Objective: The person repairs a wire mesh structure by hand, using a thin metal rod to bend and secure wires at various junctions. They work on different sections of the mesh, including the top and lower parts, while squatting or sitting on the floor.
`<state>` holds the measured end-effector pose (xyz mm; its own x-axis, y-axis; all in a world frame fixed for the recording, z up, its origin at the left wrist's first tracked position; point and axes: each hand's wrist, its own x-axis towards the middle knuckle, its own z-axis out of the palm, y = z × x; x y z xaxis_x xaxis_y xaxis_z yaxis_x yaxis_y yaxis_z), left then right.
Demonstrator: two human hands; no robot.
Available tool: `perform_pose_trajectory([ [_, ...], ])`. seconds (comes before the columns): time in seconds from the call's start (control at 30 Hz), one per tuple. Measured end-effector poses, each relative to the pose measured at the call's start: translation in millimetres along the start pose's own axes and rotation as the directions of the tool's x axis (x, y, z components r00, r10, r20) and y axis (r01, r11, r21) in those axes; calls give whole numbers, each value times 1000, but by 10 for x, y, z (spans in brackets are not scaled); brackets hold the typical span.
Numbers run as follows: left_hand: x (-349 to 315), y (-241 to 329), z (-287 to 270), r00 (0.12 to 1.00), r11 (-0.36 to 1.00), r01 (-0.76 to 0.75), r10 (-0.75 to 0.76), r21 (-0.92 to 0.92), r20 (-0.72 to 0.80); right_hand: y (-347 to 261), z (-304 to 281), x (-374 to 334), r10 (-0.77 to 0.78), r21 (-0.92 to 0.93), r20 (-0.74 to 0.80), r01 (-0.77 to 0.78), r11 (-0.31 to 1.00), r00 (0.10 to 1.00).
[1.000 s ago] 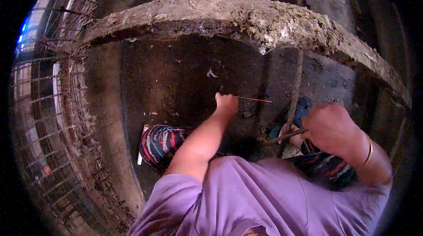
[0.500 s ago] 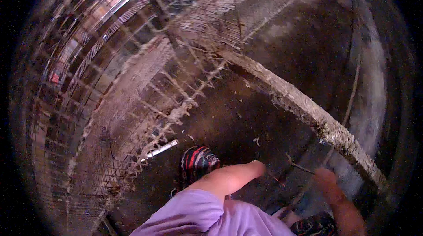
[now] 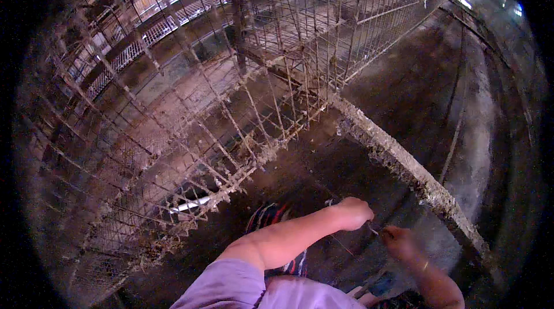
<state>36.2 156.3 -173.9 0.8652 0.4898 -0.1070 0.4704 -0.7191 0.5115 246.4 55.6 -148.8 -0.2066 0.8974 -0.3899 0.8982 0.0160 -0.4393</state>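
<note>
My left hand (image 3: 353, 213) is closed in a fist in front of my body, its fingers turned away from view. Below that fist, a thin reddish strand (image 3: 342, 244) trails down. Just to the right, my right hand (image 3: 398, 242) pinches a thin rod with a hooked end (image 3: 374, 228). The hook lies in the small gap between both hands, close to the left fist. Whether it touches the strand cannot be made out. Dark patterned cloth with red and white stripes (image 3: 264, 216) covers my leg beneath the left forearm.
A rusty, dirt-crusted wire cage (image 3: 202, 130) spans the left and top. From its corner a crusted beam (image 3: 398, 156) slants down to the right, close beyond my hands. A white bar (image 3: 192, 204) lies behind the mesh. Dark ground lies below.
My hands have come together: the left moved slightly up and right, the right moved left with the hooked rod. My view has shifted, showing more of the cage.
</note>
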Motion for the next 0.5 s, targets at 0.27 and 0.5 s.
perform_pose_trajectory([
  [0.27, -88, -128, -127, 997, 995, 80, -78, -55, 28, -137, -286, -101, -51, 21, -376, 64, 998, 925],
  [0.5, -113, -180, -262, 987, 989, 136, -130, -54, 91, -210, -364, -45, -94, -43, -295, 85, 995, 951],
])
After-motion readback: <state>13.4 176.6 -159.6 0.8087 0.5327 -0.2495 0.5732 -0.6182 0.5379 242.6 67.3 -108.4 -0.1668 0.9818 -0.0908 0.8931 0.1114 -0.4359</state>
